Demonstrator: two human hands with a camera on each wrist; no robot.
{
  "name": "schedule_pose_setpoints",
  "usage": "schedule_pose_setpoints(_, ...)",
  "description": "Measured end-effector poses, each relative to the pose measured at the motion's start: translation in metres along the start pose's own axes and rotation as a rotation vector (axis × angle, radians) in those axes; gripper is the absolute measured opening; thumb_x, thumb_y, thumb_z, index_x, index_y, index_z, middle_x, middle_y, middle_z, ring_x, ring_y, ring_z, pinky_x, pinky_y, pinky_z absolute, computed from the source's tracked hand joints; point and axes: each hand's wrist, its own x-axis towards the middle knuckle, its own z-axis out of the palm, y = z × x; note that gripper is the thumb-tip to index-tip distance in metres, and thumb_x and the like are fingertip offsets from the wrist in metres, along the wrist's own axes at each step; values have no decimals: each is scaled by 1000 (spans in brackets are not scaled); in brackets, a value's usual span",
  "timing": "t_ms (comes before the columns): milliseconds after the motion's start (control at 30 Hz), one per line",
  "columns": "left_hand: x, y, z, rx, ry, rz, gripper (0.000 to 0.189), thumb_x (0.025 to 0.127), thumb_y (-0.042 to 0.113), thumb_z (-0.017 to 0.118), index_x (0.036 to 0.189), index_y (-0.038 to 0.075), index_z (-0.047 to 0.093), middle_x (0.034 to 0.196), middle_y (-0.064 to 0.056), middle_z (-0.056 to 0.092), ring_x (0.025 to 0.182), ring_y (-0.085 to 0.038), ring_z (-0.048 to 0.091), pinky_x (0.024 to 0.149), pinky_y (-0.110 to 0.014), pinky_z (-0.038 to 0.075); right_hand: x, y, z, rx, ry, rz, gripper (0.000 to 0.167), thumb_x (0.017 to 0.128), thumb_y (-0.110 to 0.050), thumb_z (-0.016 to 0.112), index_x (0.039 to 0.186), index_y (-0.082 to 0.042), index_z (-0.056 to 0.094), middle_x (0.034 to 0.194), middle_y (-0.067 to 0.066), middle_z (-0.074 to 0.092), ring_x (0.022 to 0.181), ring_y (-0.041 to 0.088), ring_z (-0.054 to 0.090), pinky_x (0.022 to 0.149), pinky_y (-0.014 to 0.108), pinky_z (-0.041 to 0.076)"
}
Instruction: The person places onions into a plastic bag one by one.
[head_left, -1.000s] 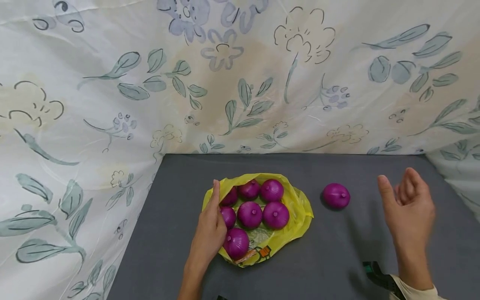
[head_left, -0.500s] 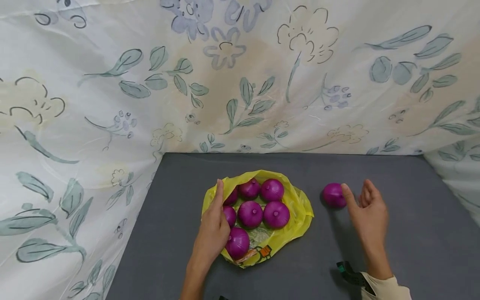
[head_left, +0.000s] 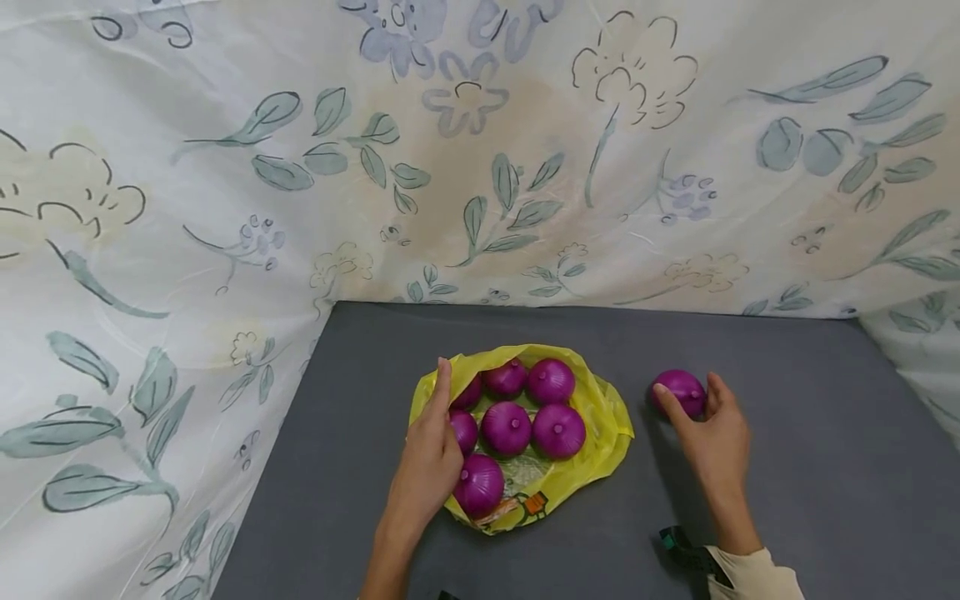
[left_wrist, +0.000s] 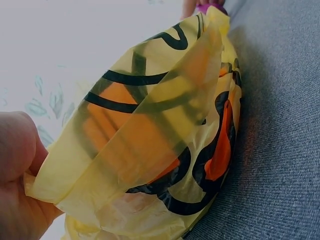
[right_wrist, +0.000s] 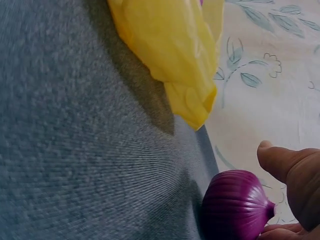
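A yellow plastic bag point(head_left: 609, 433) with black and orange print lies with its mouth up and several purple onions point(head_left: 506, 428) inside. My left hand point(head_left: 429, 458) holds the bag's left rim; the left wrist view shows the thin plastic point(left_wrist: 150, 120) gathered between thumb and fingers. To the right of the bag, a single purple onion point(head_left: 682, 387) rests on the grey surface. Around it stand the thumb and fingers of my right hand point(head_left: 716, 446). In the right wrist view, the thumb point(right_wrist: 280, 159) is straight and a gap shows between it and the loose onion point(right_wrist: 235, 207).
Grey cloth point(head_left: 337, 400) covers the table. A white floral sheet point(head_left: 480, 183) hangs along the back and sides, meeting the table's far edge. A black strap point(head_left: 693, 557) sits at my right wrist, over a beige sleeve point(head_left: 753, 575).
My right hand has moved left from the right side of the table to the loose onion, its thumb and fingers now on either side. The left hand stays at the bag's rim.
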Motion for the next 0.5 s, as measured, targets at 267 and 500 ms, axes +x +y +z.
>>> schedule_pose_setpoints(267,2,0,1,21,-1,7,85,105,-8,46,171,31,10,174,11,21,105,-24,56,60,-28,41,7,8,7,-57,25,-41,99,91,-48,83,164,0,35,154,31,51,140,46,52,111,62,42)
schedule_pose_setpoints(500,2,-2,0,19,3,5,85,104,-9,47,171,30,11,174,10,21,110,-28,57,57,-27,38,11,8,10,-46,18,-57,93,89,-44,86,160,-1,43,149,29,56,135,43,57,107,61,46)
